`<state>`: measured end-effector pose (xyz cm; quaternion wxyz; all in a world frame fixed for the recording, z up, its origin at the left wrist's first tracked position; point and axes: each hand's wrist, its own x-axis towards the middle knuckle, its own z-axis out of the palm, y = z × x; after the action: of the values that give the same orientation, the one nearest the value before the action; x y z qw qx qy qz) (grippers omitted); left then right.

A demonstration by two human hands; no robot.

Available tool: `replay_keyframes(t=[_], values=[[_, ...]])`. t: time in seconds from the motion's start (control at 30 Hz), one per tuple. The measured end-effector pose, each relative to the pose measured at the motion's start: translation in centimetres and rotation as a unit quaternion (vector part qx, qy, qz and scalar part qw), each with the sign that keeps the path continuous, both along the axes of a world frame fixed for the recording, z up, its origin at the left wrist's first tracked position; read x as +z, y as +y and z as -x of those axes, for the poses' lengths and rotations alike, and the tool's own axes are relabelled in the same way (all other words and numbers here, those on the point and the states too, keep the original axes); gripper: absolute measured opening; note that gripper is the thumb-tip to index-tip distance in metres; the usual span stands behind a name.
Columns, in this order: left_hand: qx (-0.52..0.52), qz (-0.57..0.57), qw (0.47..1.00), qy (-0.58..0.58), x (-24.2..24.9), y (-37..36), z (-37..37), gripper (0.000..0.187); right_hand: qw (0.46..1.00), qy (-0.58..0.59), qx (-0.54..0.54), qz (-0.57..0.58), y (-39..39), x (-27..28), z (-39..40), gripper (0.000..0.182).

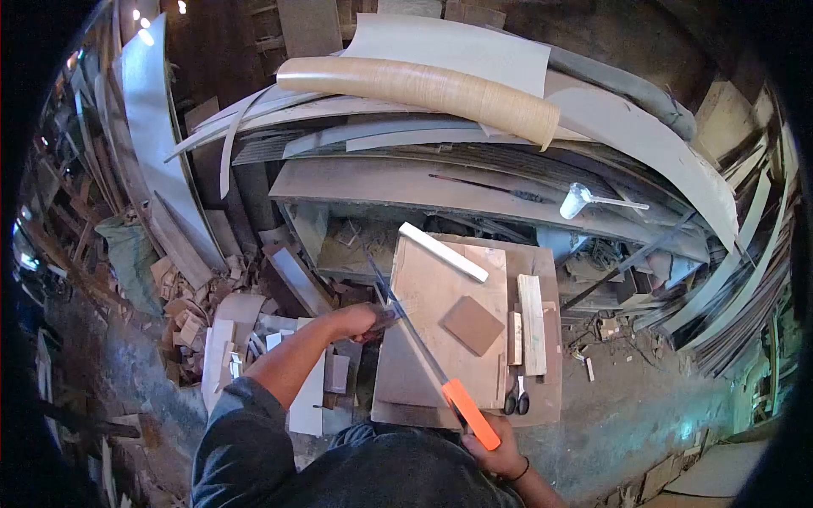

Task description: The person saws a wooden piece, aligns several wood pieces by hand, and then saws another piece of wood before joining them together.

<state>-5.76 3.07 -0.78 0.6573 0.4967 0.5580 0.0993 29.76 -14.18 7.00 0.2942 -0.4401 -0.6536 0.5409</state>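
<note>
My right hand (501, 449) is wrapped around the orange handle (471, 413) of a handsaw, low in the view. The saw's long narrow blade (417, 337) slants up and left across a wooden board on the worktable (532, 406). Beside the blade, at the table's left edge, my left hand (357, 322) is closed with its fingers curled. A small blurred piece shows at its fingertips, and I cannot tell what it is. Right of the blade lie a square brown wood piece (472, 325) and a long white strip (444, 251).
Wood strips (532, 325) and black-handled scissors (517, 396) lie at the table's right side. A white plastic cup (574, 201) sits on the shelf behind, under a rolled wood-grain sheet (423, 89). Offcuts (186, 326) cover the floor at left; long boards lean on both sides.
</note>
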Motion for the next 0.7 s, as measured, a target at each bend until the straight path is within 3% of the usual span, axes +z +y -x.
replay_keyframes(t=[0.27, 0.33, 0.43, 0.53, 0.7], values=[[0.029, -0.045, 0.997, 0.056, 0.5, -0.5, -0.4, 0.047, 0.998, -0.032, -0.025, -0.037, -4.1, 0.7, -2.7, 0.015], [0.054, -0.039, 0.997, 0.045, 0.1, -0.7, -0.4, 0.046, 1.000, -0.021, 0.006, 0.021, -6.3, -1.3, -6.5, 0.015], [0.056, -0.017, 0.998, 0.020, -0.1, -0.4, -0.1, 0.045, 0.984, 0.046, -0.076, 0.152, -10.6, -2.3, -8.5, 0.050], [0.033, -0.003, 0.999, 0.024, 0.1, -0.4, -0.2, 0.045, 1.000, -0.002, -0.018, -0.016, -7.4, -2.2, -6.9, 0.015], [0.001, -0.009, 0.999, 0.032, 1.2, -0.2, -0.4, 0.047, 0.997, -0.031, 0.003, -0.075, -1.5, -0.2, -1.4, 0.019]])
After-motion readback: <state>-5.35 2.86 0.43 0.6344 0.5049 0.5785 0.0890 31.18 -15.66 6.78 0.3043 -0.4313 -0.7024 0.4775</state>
